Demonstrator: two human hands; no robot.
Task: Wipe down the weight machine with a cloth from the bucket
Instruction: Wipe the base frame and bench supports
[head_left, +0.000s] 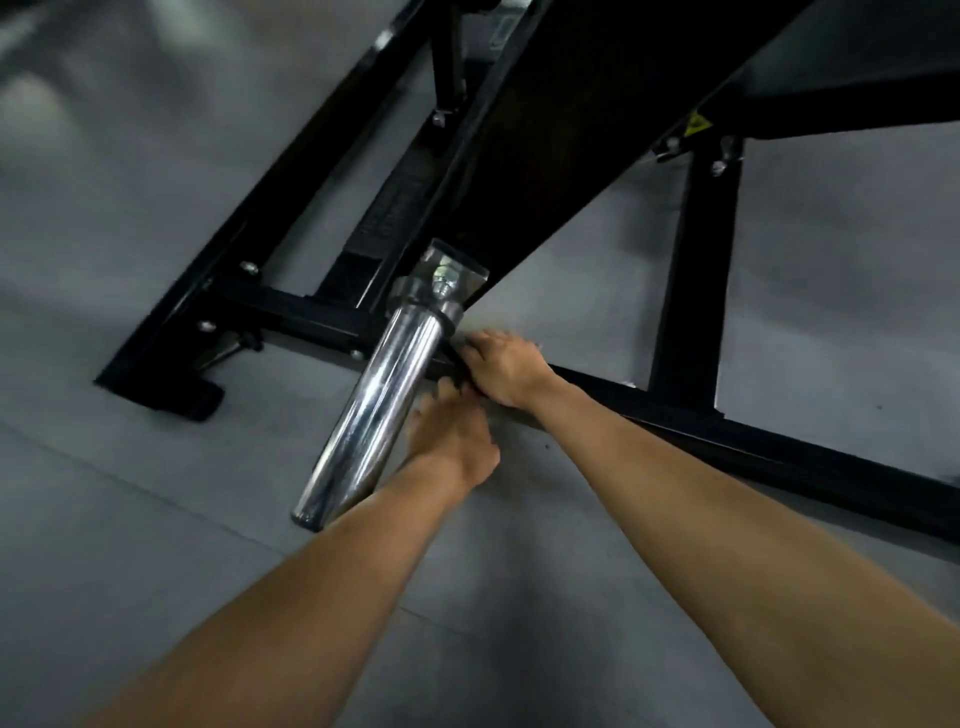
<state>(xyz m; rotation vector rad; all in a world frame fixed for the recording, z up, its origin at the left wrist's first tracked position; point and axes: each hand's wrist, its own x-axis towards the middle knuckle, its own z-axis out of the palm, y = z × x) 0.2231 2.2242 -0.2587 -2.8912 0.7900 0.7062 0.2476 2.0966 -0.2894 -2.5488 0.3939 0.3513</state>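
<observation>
The black steel frame of the weight machine (769, 441) lies low over the grey floor, and a chrome weight peg (384, 400) sticks out of it toward me. My right hand (506, 366) rests on the lower frame bar just right of the peg's base. Its fingers are curled over a small dark wad (458, 370) that looks like a cloth. My left hand (452, 436) reaches in just below it, fingers stretched toward the same bar. Its fingertips are partly hidden behind the peg. No bucket is in view.
A wide black sloping beam (571, 130) of the machine hangs over the hands. A black upright (691, 270) with a yellow warning sticker (696, 124) stands to the right, and a bolted foot (202, 400) is at the left. Grey floor (156, 519) surrounds the frame.
</observation>
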